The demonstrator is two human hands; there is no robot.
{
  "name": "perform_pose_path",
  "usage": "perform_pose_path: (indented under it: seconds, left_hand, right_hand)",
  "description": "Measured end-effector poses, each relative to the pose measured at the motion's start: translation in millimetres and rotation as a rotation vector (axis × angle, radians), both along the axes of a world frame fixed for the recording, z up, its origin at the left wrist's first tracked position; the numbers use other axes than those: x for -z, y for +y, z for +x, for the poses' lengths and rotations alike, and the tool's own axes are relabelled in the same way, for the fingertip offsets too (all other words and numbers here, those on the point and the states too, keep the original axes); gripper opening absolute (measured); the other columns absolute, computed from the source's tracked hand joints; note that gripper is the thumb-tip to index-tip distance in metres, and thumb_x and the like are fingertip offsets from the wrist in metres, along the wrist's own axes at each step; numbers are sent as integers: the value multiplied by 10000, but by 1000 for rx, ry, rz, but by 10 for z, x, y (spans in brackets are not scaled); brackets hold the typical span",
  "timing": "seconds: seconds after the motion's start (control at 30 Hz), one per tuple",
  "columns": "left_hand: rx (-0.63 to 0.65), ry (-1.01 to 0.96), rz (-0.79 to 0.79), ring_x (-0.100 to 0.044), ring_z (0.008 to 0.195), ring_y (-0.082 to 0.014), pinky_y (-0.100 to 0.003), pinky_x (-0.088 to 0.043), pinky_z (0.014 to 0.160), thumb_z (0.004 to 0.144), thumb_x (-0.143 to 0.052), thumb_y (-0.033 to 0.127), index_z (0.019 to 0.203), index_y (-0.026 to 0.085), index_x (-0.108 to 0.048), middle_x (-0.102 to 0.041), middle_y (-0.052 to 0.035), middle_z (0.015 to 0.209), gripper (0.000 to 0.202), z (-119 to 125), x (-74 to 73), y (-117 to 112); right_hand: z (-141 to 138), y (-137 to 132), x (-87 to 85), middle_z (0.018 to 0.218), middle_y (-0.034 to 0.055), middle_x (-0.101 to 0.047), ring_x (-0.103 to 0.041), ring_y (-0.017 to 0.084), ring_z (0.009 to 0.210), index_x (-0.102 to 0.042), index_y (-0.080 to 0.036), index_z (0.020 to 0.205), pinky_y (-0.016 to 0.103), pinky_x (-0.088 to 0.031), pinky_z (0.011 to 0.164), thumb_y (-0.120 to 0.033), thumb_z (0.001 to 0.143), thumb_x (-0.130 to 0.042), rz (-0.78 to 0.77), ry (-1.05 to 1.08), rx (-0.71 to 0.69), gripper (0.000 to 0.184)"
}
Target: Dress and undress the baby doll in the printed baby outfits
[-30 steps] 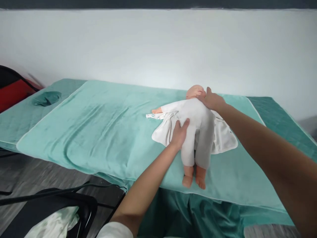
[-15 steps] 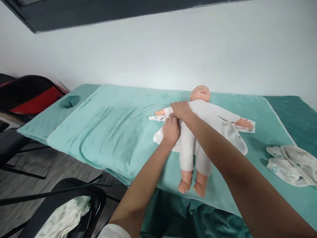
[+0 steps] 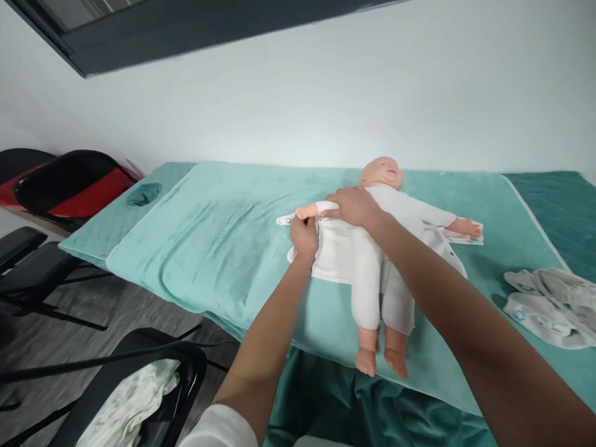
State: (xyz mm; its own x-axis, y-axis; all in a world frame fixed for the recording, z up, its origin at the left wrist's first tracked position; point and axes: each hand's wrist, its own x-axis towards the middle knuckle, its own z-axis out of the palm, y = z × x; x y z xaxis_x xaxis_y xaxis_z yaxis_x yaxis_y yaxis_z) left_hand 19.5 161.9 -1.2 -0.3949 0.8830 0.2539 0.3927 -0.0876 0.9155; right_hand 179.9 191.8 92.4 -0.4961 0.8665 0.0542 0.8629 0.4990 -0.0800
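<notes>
A baby doll [image 3: 367, 279] in a white suit lies on its back, arms spread, on an opened white baby shirt [image 3: 333, 251] with patterned sleeves. My right hand [image 3: 356, 206] is closed round the doll's upper arm on the left side, thumb below it. My left hand [image 3: 305, 236] is closed at that arm's end, its fingertips against the underside of the doll's hand [image 3: 306, 212]. Beyond them the tip of a patterned sleeve [image 3: 284, 220] sticks out. The doll's other arm rests along the second sleeve [image 3: 477, 234].
A green-covered massage bed [image 3: 223, 236] with a face hole [image 3: 144, 194] stands against the wall. Folded patterned baby clothes [image 3: 552, 307] lie on its right part. A black chair [image 3: 186, 385] at the lower left bears a patterned cloth [image 3: 133, 400]. More chairs [image 3: 74, 186] stand farther left.
My left hand has moved left and up from the shirt beside the doll's body to the doll's hand. My right hand has come round the upper arm, and the doll's arm is raised slightly.
</notes>
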Motion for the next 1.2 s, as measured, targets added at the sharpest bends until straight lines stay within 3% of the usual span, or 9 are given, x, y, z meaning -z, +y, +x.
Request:
perform_pose_path:
  seconds: [0.1, 0.2, 0.37, 0.57, 0.83, 1.07, 1.2]
  left_hand:
    - [-7, -171, 20, -534, 738, -129, -246, -382, 710, 877, -555, 144, 787, 197, -550, -620, 17, 782, 104, -33, 13, -1]
    - [-34, -208, -9, -460, 675, -108, -236, -356, 675, 883, -538, 117, 715, 197, -477, -534, 41, 700, 196, -79, 22, 29]
    - [-72, -192, 23, -465, 715, -115, -249, -370, 720, 973, -529, 252, 745, 205, -461, -499, 38, 735, 243, -84, 14, 30]
    - [-29, 19, 157, -461, 754, -142, -282, -360, 744, 1016, -498, 322, 807, 217, -459, -520, 13, 792, 236, 8, 0, -86]
    - [-59, -87, 127, -494, 765, -131, -266, -386, 768, 1014, -520, 349, 815, 216, -452, -524, 21, 799, 248, -30, 46, -43]
    - [-82, -94, 133, -488, 748, -134, -271, -393, 758, 1020, -500, 286, 809, 221, -438, -520, 18, 783, 229, -30, 0, -83]
    - [-12, -35, 144, -497, 760, -139, -271, -395, 762, 1019, -497, 289, 818, 221, -457, -536, 7, 803, 216, 9, -20, -112]
  right_hand:
    - [11, 12, -20, 1119, 121, -703, -613, 316, 1069, -713, -254, 1186, 432, -389, 919, -679, 1006, -392, -20, -45, 9, 562]
    - [44, 15, -32, 1105, 121, -711, -617, 324, 1066, -726, -252, 1159, 441, -397, 916, -679, 993, -413, -27, -72, 20, 554]
    - [104, 17, -1, 1073, 140, -717, -613, 345, 1071, -751, -242, 1085, 461, -401, 917, -642, 970, -470, -44, -134, 93, 502]
    - [71, 20, 51, 1053, 152, -720, -605, 347, 1073, -759, -221, 1012, 472, -396, 919, -563, 953, -528, -36, -188, 120, 416]
    - [28, 6, 79, 1097, 151, -719, -591, 352, 1107, -768, -231, 1002, 484, -392, 948, -566, 946, -539, -25, -231, 114, 410]
    - [16, -7, 56, 1043, 142, -729, -604, 346, 1060, -768, -225, 937, 483, -399, 948, -556, 907, -603, -47, -225, 124, 372]
    - [-1, -3, 84, 1106, 144, -727, -594, 358, 1102, -767, -234, 1006, 485, -398, 945, -593, 944, -540, -15, -210, 131, 429]
